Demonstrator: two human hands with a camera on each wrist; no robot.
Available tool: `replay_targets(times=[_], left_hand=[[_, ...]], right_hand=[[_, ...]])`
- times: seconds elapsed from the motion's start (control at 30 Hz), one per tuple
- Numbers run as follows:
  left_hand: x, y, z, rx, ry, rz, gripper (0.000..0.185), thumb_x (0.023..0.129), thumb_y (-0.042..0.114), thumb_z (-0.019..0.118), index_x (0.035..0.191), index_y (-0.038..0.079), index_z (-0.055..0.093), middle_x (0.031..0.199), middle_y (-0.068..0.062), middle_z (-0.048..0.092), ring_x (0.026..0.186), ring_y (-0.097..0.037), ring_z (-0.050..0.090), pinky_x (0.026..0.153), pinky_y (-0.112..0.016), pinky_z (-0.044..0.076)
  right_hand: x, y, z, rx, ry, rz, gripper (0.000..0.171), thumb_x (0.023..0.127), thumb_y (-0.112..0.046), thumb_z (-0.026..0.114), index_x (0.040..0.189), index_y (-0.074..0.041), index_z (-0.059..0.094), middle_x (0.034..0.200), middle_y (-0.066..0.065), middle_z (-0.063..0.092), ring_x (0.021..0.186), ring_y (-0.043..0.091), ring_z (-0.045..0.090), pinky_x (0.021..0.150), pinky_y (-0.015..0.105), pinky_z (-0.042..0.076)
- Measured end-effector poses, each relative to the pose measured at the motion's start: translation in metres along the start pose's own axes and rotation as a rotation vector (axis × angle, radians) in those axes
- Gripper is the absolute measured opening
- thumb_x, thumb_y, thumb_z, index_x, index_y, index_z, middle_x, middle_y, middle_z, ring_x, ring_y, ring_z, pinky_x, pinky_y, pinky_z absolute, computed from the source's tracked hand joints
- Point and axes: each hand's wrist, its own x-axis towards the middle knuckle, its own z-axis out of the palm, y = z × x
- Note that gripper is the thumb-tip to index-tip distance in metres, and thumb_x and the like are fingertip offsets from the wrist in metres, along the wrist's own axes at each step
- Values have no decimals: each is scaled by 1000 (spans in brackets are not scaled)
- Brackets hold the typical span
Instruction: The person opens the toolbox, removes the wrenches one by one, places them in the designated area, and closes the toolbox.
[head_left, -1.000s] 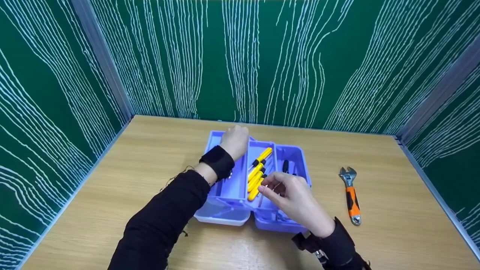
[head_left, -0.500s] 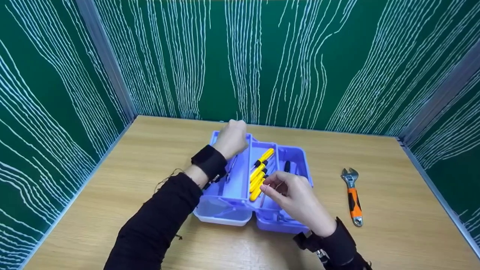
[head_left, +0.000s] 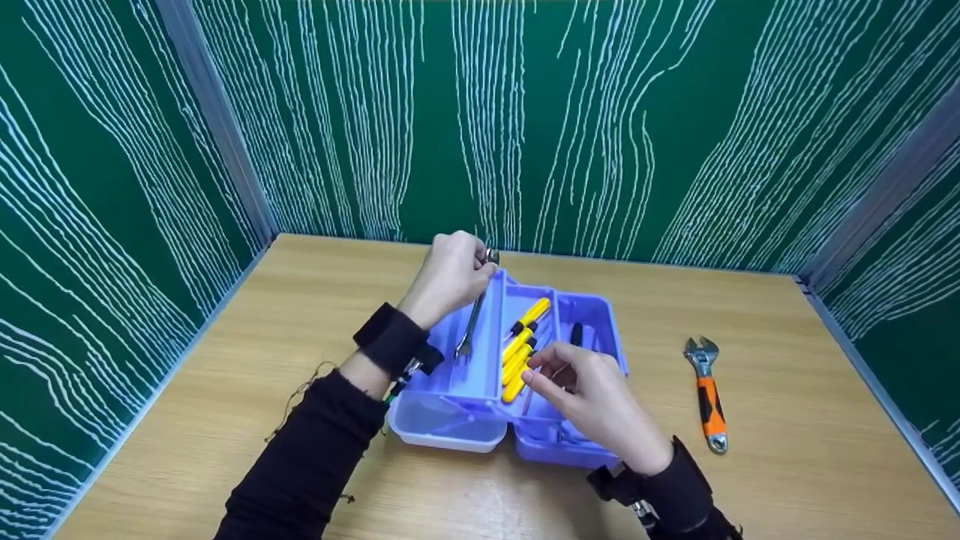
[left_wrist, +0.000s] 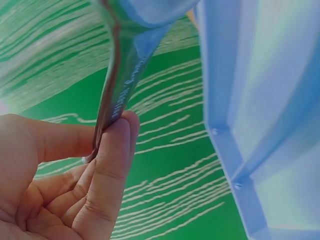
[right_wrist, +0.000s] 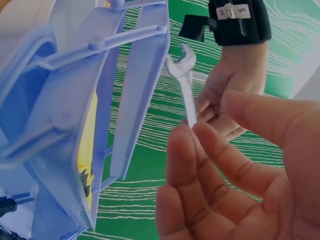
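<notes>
Lifted from the toolbox (head_left: pixel 574 319), the wrench (head_left: pixel 471 324) is pinched by the left hand (head_left: pixel 448 274); right hand (head_left: pixel 585 394) relaxed.

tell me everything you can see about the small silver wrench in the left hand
The small silver wrench is a slim, shiny metal combination spanner with an open forked jaw at its lower end, which hangs over the left tray of the purple toolbox. Its flat shank carries stamped lettering too blurred to read. The left hand pinches its upper end between thumb and fingers, so it hangs steeply tilted, clear of the tray. Nothing else visibly touches it.
</notes>
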Motion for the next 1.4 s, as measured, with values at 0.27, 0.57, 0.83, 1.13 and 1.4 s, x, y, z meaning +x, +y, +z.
replay_targets(times=[0.27, 0.57, 0.83, 1.13, 1.4], left_hand=[[-16, 4, -10, -93, 73, 20, 17, 96, 19, 66, 84, 9, 72, 64, 2, 56, 54, -10, 50, 47, -20, 32], [-36, 5, -15, -259, 133, 38, 11, 94, 18, 70, 91, 9, 74, 73, -2, 70, 56, -12, 62, 49, -23, 49], [-51, 5, -13, -399, 169, 50, 11, 93, 18, 73, 97, 7, 75, 79, -4, 72, 63, -15, 66, 56, -26, 58], [-63, 1, 0, -609, 164, 24, 13, 92, 17, 74, 94, 5, 72, 81, -9, 74, 64, -18, 70, 60, -31, 62], [-71, 0, 12, -727, 166, 19, 14, 92, 16, 74, 91, 3, 70, 83, -13, 74, 66, -21, 73, 63, -34, 63]], right_hand=[[-1, 0, 2, -5, 33, -24, 23, 94, -36, 71, 103, -16, 70, 80, -9, 65, 66, 8, 60, 58, 21, 52], [-4, -2, 2, 13, 33, -20, 20, 94, -34, 71, 104, -17, 69, 80, -8, 65, 65, 9, 59, 58, 21, 53], [-5, -2, 0, 31, 19, -21, 23, 94, -37, 70, 107, -18, 69, 83, -7, 67, 69, 9, 61, 63, 22, 56], [-7, -4, -1, 91, -23, -28, 25, 95, -40, 68, 108, -19, 68, 84, -6, 68, 68, 10, 61, 61, 23, 55], [-7, -7, -1, 244, -127, -34, 31, 97, -35, 66, 114, -10, 66, 92, 3, 71, 78, 27, 69, 66, 25, 58]])
